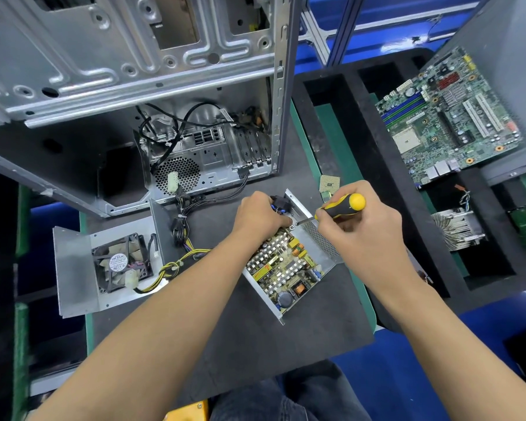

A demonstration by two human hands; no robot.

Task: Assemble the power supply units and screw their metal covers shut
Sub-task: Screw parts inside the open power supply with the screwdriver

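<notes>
An open power supply housing (324,241) lies on the dark mat, its circuit board (281,268) exposed. My right hand (359,220) grips a yellow-and-black screwdriver (345,205) whose shaft slants down to a screw (292,226) at the board's far corner. My left hand (260,217) rests at that same corner, fingers curled by the screw; what they pinch is hidden. The metal cover (76,268) with its black fan (120,262) lies to the left, joined by yellow and black cables (176,262).
A bare computer case (134,71) stands behind the work spot. A CPU chip (329,182) lies just beyond my right hand. To the right, a black foam tray (356,141) holds a motherboard (447,117) and a heatsink (457,227).
</notes>
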